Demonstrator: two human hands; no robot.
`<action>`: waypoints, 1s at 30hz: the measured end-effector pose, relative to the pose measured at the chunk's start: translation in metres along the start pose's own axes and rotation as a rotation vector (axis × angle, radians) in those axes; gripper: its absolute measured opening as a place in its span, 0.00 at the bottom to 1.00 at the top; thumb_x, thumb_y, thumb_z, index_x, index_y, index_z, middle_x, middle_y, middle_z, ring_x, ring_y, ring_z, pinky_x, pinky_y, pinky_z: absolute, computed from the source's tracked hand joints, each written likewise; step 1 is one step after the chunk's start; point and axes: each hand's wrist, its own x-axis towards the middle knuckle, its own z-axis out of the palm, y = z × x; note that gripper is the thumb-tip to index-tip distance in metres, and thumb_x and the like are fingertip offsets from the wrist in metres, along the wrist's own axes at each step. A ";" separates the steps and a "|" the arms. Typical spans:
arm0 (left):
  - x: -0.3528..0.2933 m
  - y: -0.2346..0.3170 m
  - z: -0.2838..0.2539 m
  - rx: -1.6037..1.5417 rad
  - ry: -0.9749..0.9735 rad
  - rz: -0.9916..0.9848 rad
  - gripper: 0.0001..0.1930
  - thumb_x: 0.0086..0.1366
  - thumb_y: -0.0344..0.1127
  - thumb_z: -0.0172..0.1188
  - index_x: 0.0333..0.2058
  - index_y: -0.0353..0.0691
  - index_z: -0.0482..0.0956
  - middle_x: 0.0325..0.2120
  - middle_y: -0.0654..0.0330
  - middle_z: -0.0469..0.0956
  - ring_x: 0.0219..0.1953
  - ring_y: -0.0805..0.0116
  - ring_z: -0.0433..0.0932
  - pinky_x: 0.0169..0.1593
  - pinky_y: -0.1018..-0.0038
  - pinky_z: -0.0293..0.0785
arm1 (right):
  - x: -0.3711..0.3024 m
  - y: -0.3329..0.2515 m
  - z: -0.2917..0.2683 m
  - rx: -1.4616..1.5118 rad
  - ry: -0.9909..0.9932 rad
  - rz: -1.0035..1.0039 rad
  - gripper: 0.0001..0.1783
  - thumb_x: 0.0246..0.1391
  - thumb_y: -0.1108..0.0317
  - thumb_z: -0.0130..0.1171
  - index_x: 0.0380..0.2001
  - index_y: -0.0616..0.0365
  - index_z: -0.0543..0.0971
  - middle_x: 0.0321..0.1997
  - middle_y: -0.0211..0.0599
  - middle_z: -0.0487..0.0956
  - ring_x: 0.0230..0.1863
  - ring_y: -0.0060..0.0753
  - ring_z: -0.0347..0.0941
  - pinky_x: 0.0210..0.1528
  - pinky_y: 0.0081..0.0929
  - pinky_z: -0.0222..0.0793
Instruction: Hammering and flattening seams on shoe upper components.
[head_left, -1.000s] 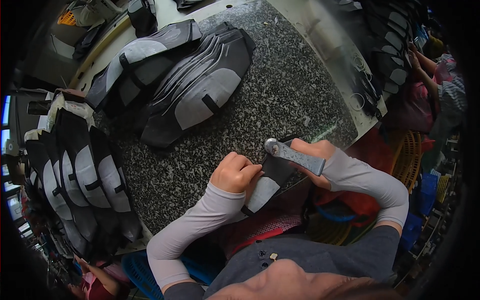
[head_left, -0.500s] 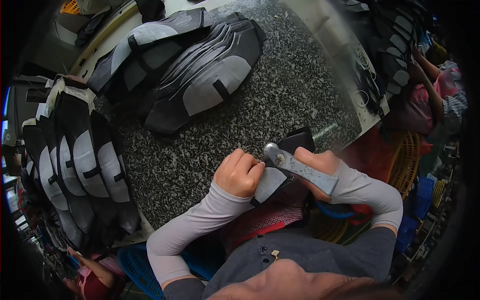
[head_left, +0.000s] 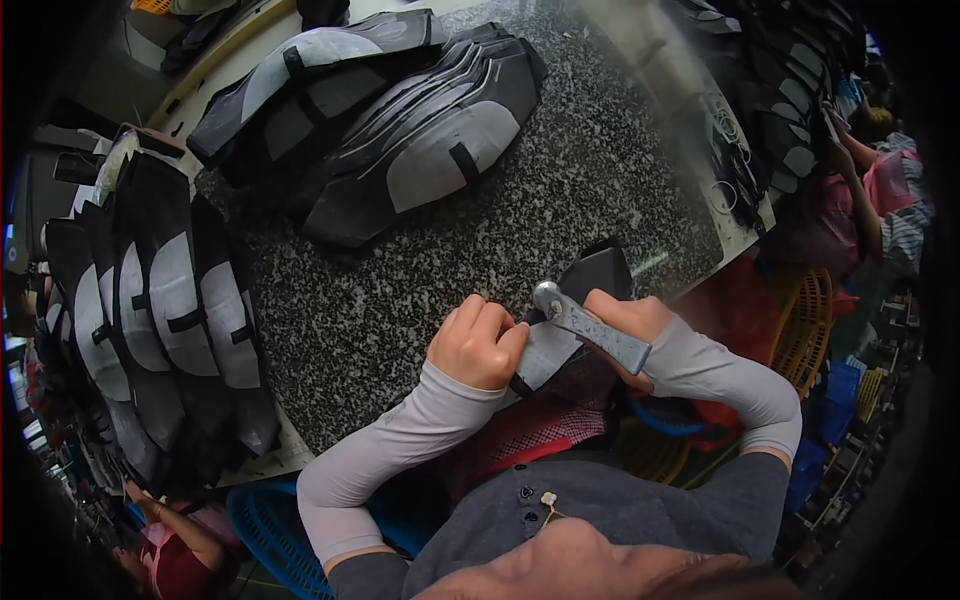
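Observation:
Near the table's front edge, my left hand (head_left: 473, 345) is closed, thumb and curled fingers on the edge of a black piece with a light grey patch (head_left: 550, 357). My right hand (head_left: 632, 322) is closed round a metal hammer (head_left: 598, 332). The hammer's round face is at the upper left, just right of my left thumb, and its long flat end slants down to the right; its handle is hidden. Beneath the hammer lies the piece, its black part (head_left: 603, 270) showing beyond my right fingers. Whether the hammer touches it, I cannot tell.
A fanned stack of similar pieces (head_left: 430, 165) lies farther back on the speckled stone table (head_left: 400, 290). More pieces (head_left: 185, 305) stand along the left side. Cords (head_left: 733, 150) lie at the right edge. A yellow basket (head_left: 803, 330) and other people are beyond.
The hammer has shifted slightly to the left and down within my right hand's area. My left hand stays closed at the piece. The whole view has shifted a little.

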 end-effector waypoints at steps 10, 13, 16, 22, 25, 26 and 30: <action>-0.017 -0.016 -0.023 -0.270 -0.094 -0.248 0.11 0.49 0.36 0.73 0.30 0.40 0.84 0.23 0.62 0.77 0.27 0.64 0.75 0.30 0.72 0.72 | -0.003 -0.012 0.019 0.018 -0.016 0.093 0.11 0.54 0.73 0.57 0.36 0.58 0.64 0.23 0.50 0.74 0.29 0.63 0.75 0.25 0.39 0.69; -0.025 -0.010 -0.020 -0.251 -0.020 -0.232 0.09 0.48 0.34 0.73 0.28 0.41 0.84 0.22 0.64 0.77 0.26 0.65 0.74 0.28 0.72 0.71 | 0.005 -0.014 0.008 0.049 -0.010 0.093 0.09 0.57 0.71 0.55 0.36 0.58 0.65 0.23 0.49 0.73 0.30 0.59 0.75 0.26 0.36 0.69; -0.031 -0.003 -0.016 -0.050 0.080 -0.111 0.06 0.49 0.34 0.69 0.28 0.44 0.83 0.23 0.67 0.74 0.28 0.68 0.72 0.28 0.73 0.66 | 0.003 -0.025 -0.003 0.157 0.146 0.070 0.05 0.61 0.69 0.52 0.36 0.59 0.69 0.23 0.34 0.73 0.24 0.30 0.73 0.26 0.23 0.64; -0.031 0.001 -0.016 0.077 0.077 -0.048 0.08 0.47 0.33 0.71 0.28 0.44 0.83 0.23 0.67 0.75 0.26 0.68 0.72 0.26 0.73 0.63 | 0.003 -0.008 0.019 -0.049 -0.067 0.015 0.09 0.60 0.66 0.54 0.36 0.59 0.67 0.23 0.41 0.73 0.25 0.40 0.77 0.25 0.30 0.67; -0.035 0.003 -0.014 0.121 0.110 -0.016 0.08 0.47 0.33 0.71 0.29 0.44 0.84 0.23 0.67 0.75 0.26 0.69 0.72 0.26 0.73 0.62 | 0.001 -0.018 0.016 0.228 0.166 -0.006 0.09 0.60 0.68 0.54 0.36 0.61 0.66 0.21 0.43 0.73 0.23 0.47 0.76 0.25 0.32 0.67; -0.037 0.003 -0.014 0.118 0.111 -0.022 0.08 0.47 0.33 0.71 0.29 0.44 0.84 0.23 0.67 0.75 0.26 0.69 0.72 0.26 0.73 0.62 | -0.001 -0.026 0.017 0.187 0.092 0.016 0.09 0.61 0.68 0.53 0.36 0.60 0.66 0.21 0.43 0.73 0.23 0.46 0.76 0.25 0.32 0.67; -0.041 -0.007 -0.019 -0.045 0.117 -0.130 0.07 0.48 0.33 0.71 0.28 0.44 0.84 0.23 0.66 0.75 0.26 0.67 0.72 0.27 0.72 0.65 | 0.004 -0.022 0.030 0.111 -0.116 0.069 0.08 0.61 0.69 0.53 0.37 0.58 0.65 0.21 0.45 0.73 0.24 0.52 0.75 0.25 0.32 0.66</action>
